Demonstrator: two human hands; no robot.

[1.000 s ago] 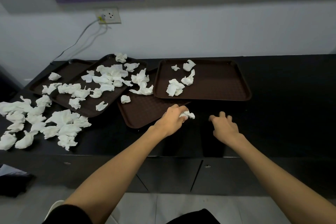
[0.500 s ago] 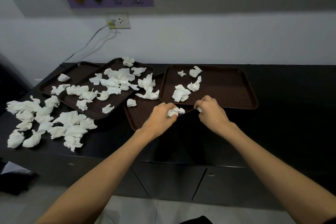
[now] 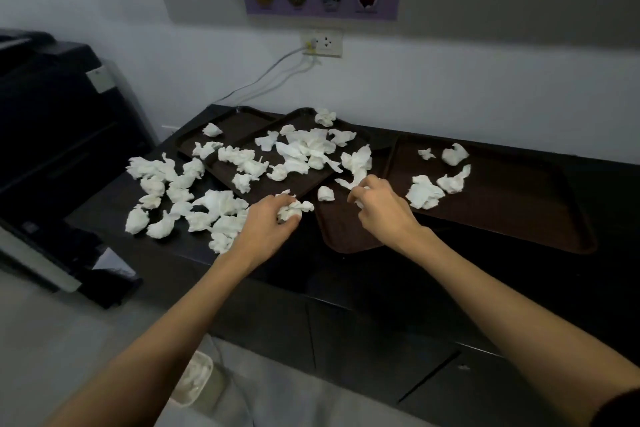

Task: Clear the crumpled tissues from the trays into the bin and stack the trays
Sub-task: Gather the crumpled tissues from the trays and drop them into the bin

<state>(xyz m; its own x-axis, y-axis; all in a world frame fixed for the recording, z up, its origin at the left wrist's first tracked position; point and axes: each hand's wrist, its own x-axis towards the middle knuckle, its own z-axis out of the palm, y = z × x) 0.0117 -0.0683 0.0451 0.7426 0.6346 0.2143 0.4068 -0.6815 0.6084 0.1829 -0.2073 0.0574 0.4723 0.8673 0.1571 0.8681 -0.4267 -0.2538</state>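
Crumpled tissues (image 3: 304,152): lying scattered over four brown trays (image 3: 512,204) overlapping along the back edge of the dark surface (image 3: 433,274), with a loose pile (image 3: 194,204) spreading toward its left edge. Left hand (image 3: 266,222): hovering near the front left corner of the middle tray (image 3: 343,229), fingers curling round a white wad (image 3: 294,210) and gripping it. Right hand (image 3: 381,208): reaching onto the middle tray, fingers curling over a tissue strip (image 3: 358,161); cannot tell whether gripping or only touching. Standing beyond the left edge: a black printer (image 3: 52,114).
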